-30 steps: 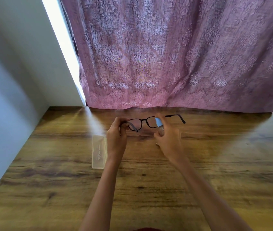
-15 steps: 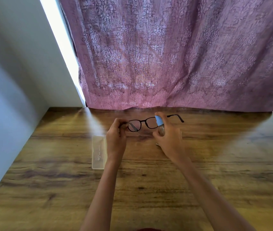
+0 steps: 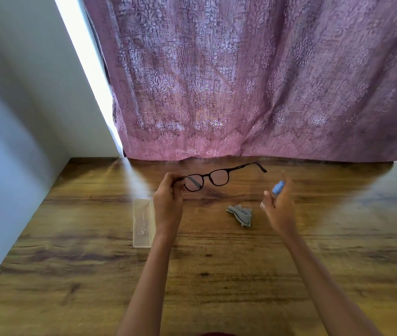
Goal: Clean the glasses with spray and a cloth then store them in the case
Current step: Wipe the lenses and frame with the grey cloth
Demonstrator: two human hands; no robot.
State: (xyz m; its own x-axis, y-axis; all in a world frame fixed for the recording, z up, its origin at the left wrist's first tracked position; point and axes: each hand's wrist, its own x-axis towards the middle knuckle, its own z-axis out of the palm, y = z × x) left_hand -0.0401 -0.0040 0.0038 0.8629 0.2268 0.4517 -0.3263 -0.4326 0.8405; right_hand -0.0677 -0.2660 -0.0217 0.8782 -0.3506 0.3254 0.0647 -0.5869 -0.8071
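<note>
Black-framed glasses are held up above the wooden table, arms unfolded. My left hand pinches them at their left hinge. My right hand, blurred by motion, grips a small spray bottle with a blue cap, off to the right of the glasses and apart from them. A crumpled grey cloth lies on the table between my two hands. The clear plastic case lies shut on the table just left of my left wrist.
A mauve patterned curtain hangs down to the table's far edge. A pale wall borders the table on the left, with a bright strip of light beside the curtain.
My right hand has pulled the spray bottle away from the glasses, to the right and lower. The grey cloth, hidden before behind that hand, now shows on the table. The left hand holds steady.
</note>
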